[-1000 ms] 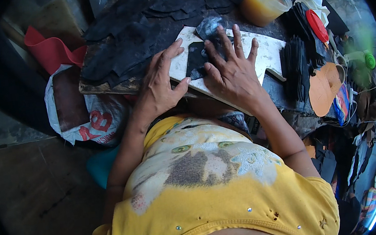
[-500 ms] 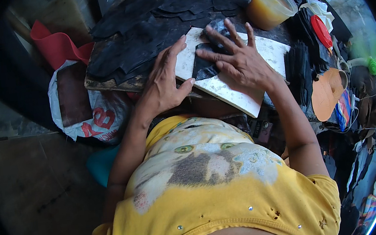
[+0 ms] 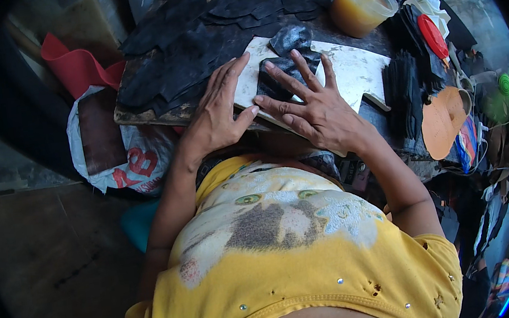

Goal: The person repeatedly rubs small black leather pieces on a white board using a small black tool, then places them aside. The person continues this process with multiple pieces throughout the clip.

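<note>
Both hands lay flat with fingers spread, pinching nothing: the right hand [image 3: 318,112] pressed a dark leather piece [image 3: 279,72] down onto a white cutting board [image 3: 354,71], while the left hand [image 3: 219,113] steadied the board's near-left edge, its fingertips reaching onto the white surface. The piece sat near the middle of the board, partly under the right hand's fingers, with a second dark scrap [image 3: 292,37] touching it just beyond.

The board overhung the near edge of the worn worktable [image 3: 138,112], close to the person's yellow shirt [image 3: 290,261]; heavy pressure on that side could likely have tipped it or let the piece creep sideways under the palm. Loose black offcuts [image 3: 203,21] were heaped right against the board's far-left edge, so a shove that way risked dragging them over the work.

Room was tight. To the right, a stack of black pieces [image 3: 405,90] and an orange cut-out [image 3: 443,120] crowded the board's end. Farther off, a tub of amber liquid [image 3: 362,2] stood near the far edge, where a wide sweep of the right hand might have upset it. The only open space lay to the left, over the bags [image 3: 117,148] and bare floor [image 3: 49,267].
</note>
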`<state>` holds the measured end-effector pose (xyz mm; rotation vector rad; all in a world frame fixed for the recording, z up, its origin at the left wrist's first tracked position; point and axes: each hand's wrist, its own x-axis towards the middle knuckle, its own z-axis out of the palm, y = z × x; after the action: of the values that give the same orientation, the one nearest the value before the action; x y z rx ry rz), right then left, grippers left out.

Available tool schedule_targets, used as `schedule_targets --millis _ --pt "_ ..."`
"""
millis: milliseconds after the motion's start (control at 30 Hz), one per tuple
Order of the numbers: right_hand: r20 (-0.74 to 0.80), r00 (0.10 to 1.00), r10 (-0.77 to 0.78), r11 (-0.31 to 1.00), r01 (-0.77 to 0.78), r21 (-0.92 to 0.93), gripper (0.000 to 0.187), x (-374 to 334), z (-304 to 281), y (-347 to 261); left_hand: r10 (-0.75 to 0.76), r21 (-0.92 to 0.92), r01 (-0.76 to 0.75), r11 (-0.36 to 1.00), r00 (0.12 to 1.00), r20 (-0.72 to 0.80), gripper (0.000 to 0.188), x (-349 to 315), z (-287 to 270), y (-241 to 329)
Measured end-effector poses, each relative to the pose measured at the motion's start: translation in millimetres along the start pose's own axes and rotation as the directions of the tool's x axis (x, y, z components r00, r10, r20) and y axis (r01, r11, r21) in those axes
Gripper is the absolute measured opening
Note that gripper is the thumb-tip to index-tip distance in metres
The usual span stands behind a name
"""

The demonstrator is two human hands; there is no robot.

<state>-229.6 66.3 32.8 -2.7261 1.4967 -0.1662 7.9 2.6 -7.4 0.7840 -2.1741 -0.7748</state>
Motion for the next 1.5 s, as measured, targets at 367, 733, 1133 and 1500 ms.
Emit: schedule_targets --millis 367,733,1133,1500 --pt "-0.098 0.985 0.142 0.989 -0.138 0.051 0.046 -5.4 13.4 -38.4 -0.005 -0.058 0.004 0.998 1.0 -0.009 0.052 16.2 0.3 -10.7" --pt "-0.205 0.938 0.279 0.912 -0.192 0.362 0.035 -10.3 5.1 -19.4 -0.131 0.237 0.148 0.96 0.988 -0.085 0.029 50.4 15.6 8.6" --pt "-0.548 0.617 0.565 0.762 -0.135 0.633 0.042 -33.5 16.3 6.5 -0.291 -0.384 0.278 0.881 0.956 0.026 0.016 72.7 -0.6 8.1" --pt "-0.481 0.619 0.62 0.687 -0.132 0.715 0.039 -37.7 25.3 16.8 -0.444 -0.62 0.204 0.758 0.857 -0.261 0.024 124.3 -136.5 -32.4"
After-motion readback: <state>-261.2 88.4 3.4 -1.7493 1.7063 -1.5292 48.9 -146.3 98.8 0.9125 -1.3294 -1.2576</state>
